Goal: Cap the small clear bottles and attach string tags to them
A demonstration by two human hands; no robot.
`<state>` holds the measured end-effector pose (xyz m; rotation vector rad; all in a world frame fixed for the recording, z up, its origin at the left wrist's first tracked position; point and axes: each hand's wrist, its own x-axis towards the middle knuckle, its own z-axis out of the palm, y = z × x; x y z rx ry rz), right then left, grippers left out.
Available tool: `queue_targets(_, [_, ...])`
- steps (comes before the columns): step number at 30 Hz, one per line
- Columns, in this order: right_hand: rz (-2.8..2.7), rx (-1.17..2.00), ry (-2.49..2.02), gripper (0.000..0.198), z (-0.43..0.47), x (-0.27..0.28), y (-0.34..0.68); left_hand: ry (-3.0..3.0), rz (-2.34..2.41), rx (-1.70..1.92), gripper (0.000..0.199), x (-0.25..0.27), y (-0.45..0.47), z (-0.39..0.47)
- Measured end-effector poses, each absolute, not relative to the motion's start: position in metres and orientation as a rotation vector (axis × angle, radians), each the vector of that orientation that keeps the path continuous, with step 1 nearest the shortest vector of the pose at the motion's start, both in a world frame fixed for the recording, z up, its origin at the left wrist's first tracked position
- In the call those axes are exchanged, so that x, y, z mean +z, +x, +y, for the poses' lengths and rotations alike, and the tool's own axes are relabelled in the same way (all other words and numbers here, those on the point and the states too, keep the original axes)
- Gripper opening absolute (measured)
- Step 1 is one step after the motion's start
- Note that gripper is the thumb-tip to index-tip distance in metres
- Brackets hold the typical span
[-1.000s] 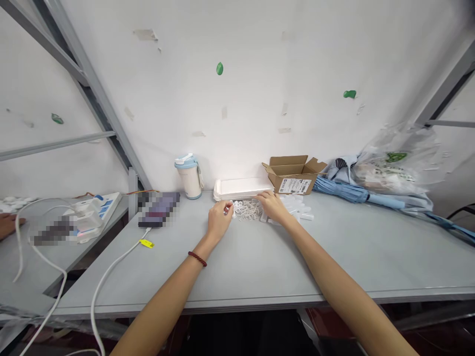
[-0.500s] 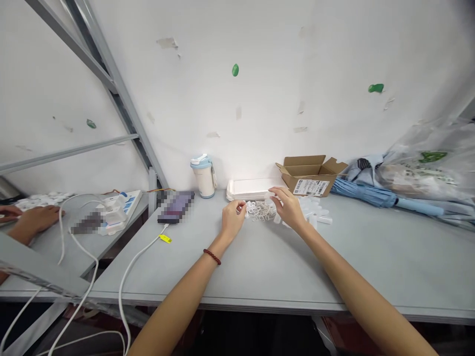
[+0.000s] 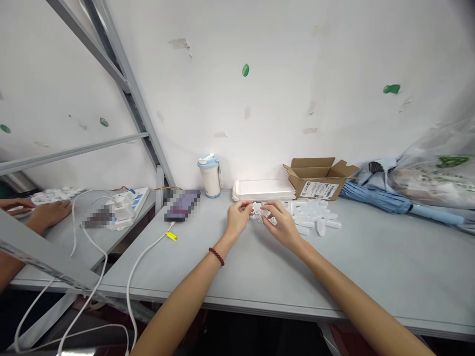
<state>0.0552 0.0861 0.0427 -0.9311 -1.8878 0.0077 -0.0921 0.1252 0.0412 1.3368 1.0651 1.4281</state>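
My left hand (image 3: pixel 238 217) is closed in a pinch, with a small white plastic piece (image 3: pixel 253 212) at its fingertips. Close beside it, my right hand (image 3: pixel 282 225) holds a small translucent plastic piece (image 3: pixel 263 211) between thumb and fingers. The fingertips of both hands almost meet, and the exact shape of the pieces is too small to tell. Behind the hands, the heap of small white looped parts is mostly hidden. Translucent plastic tubes (image 3: pixel 315 216) lie in a loose pile just right of my right hand.
Along the wall stand a lidded cup (image 3: pixel 210 178), a white tray (image 3: pixel 265 188) and an open cardboard box (image 3: pixel 315 185). A blue umbrella (image 3: pixel 374 196) lies at right. A cabled phone (image 3: pixel 183 205) is at left. Beyond the metal frame (image 3: pixel 139 113), another person's hand (image 3: pixel 52 213) rests near white parts.
My right hand has come down and left with the translucent piece, close to my left hand. More of the tube pile shows now. The whole view has shifted slightly.
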Motion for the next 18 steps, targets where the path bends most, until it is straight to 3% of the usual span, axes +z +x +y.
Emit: queue_targets(18, [-1.852, 0.120, -0.927, 0.013, 0.0873, 0.0369, 0.0529, 1.055, 0.892, 1.364, 0.016, 0.0454, -0.0963, 0.1237])
